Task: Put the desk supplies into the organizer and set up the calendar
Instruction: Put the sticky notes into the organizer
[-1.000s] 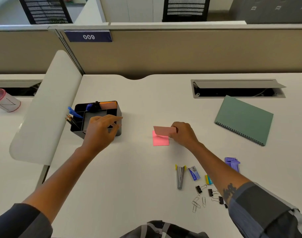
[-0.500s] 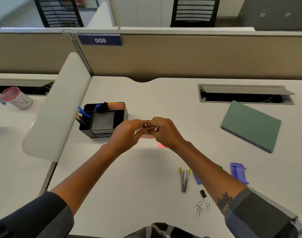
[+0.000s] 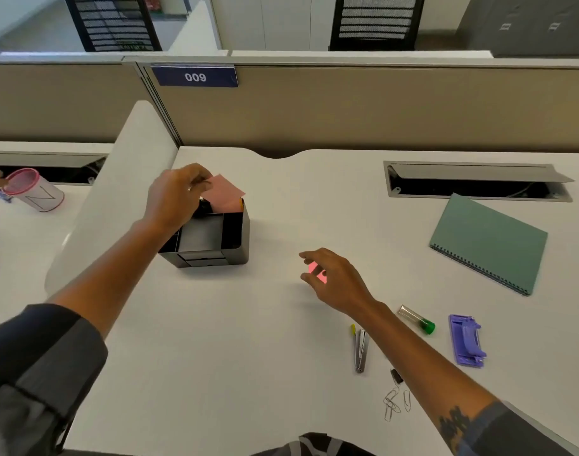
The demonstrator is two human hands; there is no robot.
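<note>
Since half a second ago the hands have parted; the left hand [image 3: 176,195] now pinches a pale pink sticky pad [image 3: 223,191] over the far compartment of the black organizer [image 3: 235,238], left of centre; the right hand [image 3: 331,274], fingers loosely spread, reaches over one bright pink pad [image 3: 316,269]; a tilted pad could snag on the rim; near right lie one green notebook [image 3: 489,243], one purple punch [image 3: 466,340], one staple remover [image 3: 360,350].

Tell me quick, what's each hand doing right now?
Left hand: fingers pinch a pink sticky pad over the organizer.
Right hand: open, holding nothing, above a bright pink pad.
</note>
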